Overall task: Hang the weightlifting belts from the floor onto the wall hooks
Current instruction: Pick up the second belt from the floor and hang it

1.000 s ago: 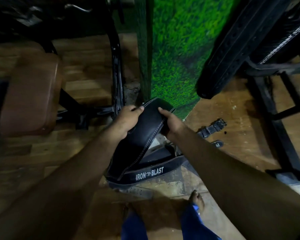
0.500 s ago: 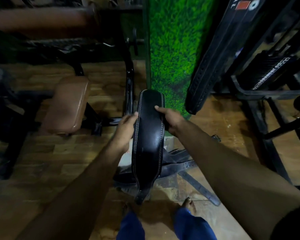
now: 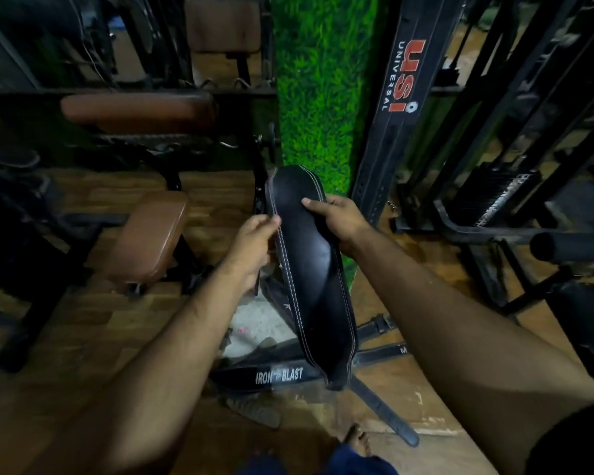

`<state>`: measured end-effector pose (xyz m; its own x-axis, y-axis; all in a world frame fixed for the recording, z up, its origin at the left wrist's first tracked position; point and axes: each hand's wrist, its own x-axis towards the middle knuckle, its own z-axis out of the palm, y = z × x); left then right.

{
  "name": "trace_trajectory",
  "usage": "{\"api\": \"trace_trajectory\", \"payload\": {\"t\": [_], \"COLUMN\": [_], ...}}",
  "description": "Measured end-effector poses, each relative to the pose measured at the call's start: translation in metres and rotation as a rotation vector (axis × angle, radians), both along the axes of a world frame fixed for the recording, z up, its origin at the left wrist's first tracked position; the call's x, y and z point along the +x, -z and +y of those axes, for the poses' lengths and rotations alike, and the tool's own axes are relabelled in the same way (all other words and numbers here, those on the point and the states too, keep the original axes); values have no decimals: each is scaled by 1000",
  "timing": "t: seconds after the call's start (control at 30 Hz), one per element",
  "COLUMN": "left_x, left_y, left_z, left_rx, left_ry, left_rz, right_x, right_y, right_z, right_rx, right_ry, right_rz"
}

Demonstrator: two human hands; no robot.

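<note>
I hold a wide black leather belt with white stitching (image 3: 309,269) upright in front of me, its lower end hanging near the floor. My left hand (image 3: 254,243) grips its left edge and my right hand (image 3: 340,217) grips its right edge near the top. Below it on the wooden floor lies another black belt marked IRON BLAST (image 3: 278,375), with more straps (image 3: 381,409) spread around it. A long black belt marked USI UNIVERSAL (image 3: 398,97) hangs against the green grass-patterned wall (image 3: 319,97). No hook is visible.
A brown padded bench (image 3: 148,241) on a black frame stands at the left, with a longer brown pad (image 3: 138,111) behind it. A black weight-stack machine (image 3: 501,197) fills the right side. My bare foot (image 3: 357,440) stands just behind the floor belts.
The belt in my hands has come up off the floor pile, turning from tilted to upright. My view has risen, showing more of the wall and the hanging belt.
</note>
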<state>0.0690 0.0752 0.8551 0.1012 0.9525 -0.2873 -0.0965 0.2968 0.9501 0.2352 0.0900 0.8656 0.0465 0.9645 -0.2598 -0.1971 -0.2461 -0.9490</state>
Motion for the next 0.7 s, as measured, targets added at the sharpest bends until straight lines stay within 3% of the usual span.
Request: {"api": "trace_trajectory", "payload": {"t": [0.2,0.4,0.57,0.7], "left_x": [7,-6,-4,13], "left_y": [-40,-62,-106,-112], "left_z": [-1,-10,21,26], "left_rx": [257,305,297,402], "left_ry": [55,278,131,170], "left_rz": [-82,-64,-167,-32], "right_x": [-17,-10,-10,1], "right_y": [-46,-85,-86,-99], "right_z": [-26,-36,-39,-28], "right_rx": [119,153,212,274], "right_ry": [126,157,-22,122], "right_rz": [-49,-48,-152,-235]}}
